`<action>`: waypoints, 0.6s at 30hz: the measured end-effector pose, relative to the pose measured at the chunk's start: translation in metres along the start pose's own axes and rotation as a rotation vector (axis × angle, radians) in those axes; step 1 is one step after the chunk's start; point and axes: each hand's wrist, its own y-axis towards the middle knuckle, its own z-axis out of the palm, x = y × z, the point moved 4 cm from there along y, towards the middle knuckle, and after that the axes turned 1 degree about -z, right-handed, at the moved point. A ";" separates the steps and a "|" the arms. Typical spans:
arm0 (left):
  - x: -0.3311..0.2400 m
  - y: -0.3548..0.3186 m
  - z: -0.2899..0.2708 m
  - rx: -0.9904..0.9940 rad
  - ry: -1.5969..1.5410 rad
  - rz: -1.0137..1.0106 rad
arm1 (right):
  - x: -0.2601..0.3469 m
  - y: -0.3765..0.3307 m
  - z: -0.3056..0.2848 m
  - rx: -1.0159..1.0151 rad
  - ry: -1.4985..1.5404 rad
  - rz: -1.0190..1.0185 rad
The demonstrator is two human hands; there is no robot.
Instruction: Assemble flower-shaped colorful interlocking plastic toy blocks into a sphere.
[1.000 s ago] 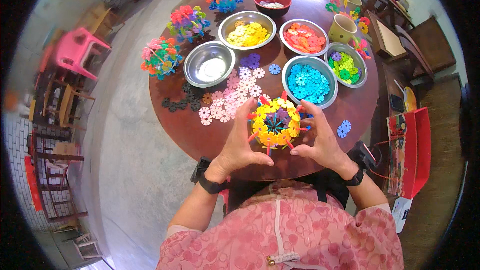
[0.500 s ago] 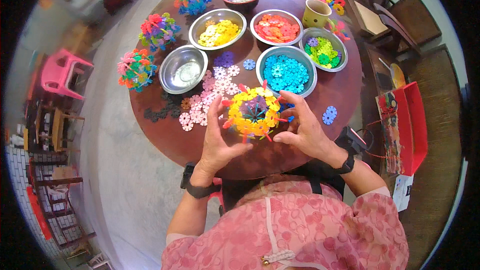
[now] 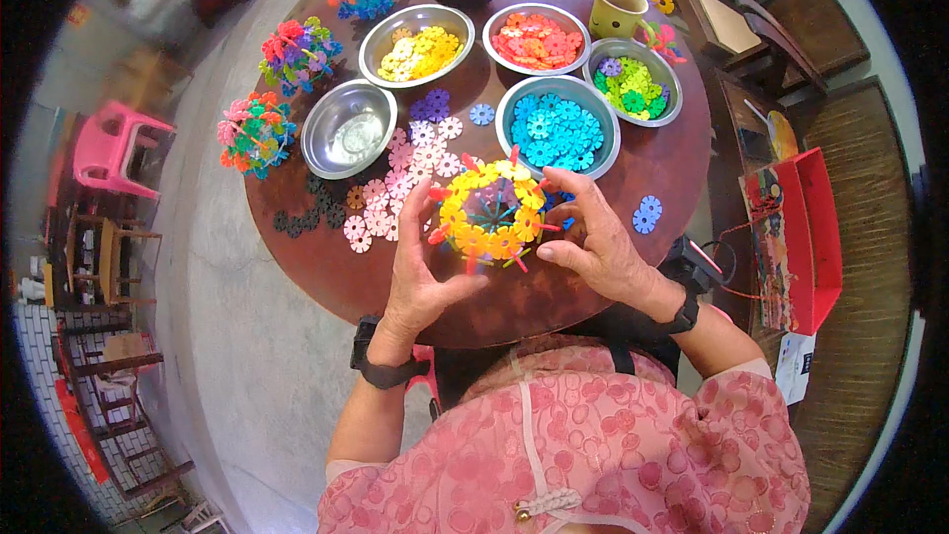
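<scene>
1. Ball of interlocking plastic discs (image 3: 491,215): mostly yellow and orange, red pieces sticking out at the rim, blue and green showing in the hollow middle. It sits just above the near edge of the round worktop (image 3: 326,267), held between both hands
2. Handling, as a judgement: light, stiff as single pieces but only slotted together, so likely to come apart if squeezed; best cupped from two opposite sides on the yellow shell, not by the red prongs
3. Left hand (image 3: 420,262): at 9 o'clock of the ball, fingers spread and curled against its side, thumb below; closed lightly on the ball
4. Right hand (image 3: 593,237): at 3 o'clock, fingertips on the ball's upper right edge, thumb low; likewise holding the ball
5. Loose pink discs (image 3: 390,203): flat on the worktop at 10 o'clock, dark discs (image 3: 306,218) beyond them
6. Bowl of blue discs (image 3: 557,126): at 1 o'clock, near
7. Empty-looking steel bowl (image 3: 348,129): at 11 o'clock
8. Bowls of yellow discs (image 3: 415,44), red discs (image 3: 537,38) and green discs (image 3: 633,81): far half, 12 to 2 o'clock
9. Three finished multicolour balls (image 3: 255,132): along the left rim, 10 to 11 o'clock
10. Two blue discs (image 3: 647,214): at 3 o'clock, past the right hand
</scene>
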 end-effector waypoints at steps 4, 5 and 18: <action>0.000 0.000 0.001 -0.006 -0.015 -0.013 | -0.001 0.000 0.000 -0.004 -0.029 -0.038; 0.000 0.000 0.000 -0.007 -0.015 -0.013 | 0.000 0.000 0.000 -0.003 -0.029 -0.038; 0.003 -0.001 -0.001 -0.006 -0.031 0.022 | -0.004 -0.002 0.003 -0.012 0.030 0.010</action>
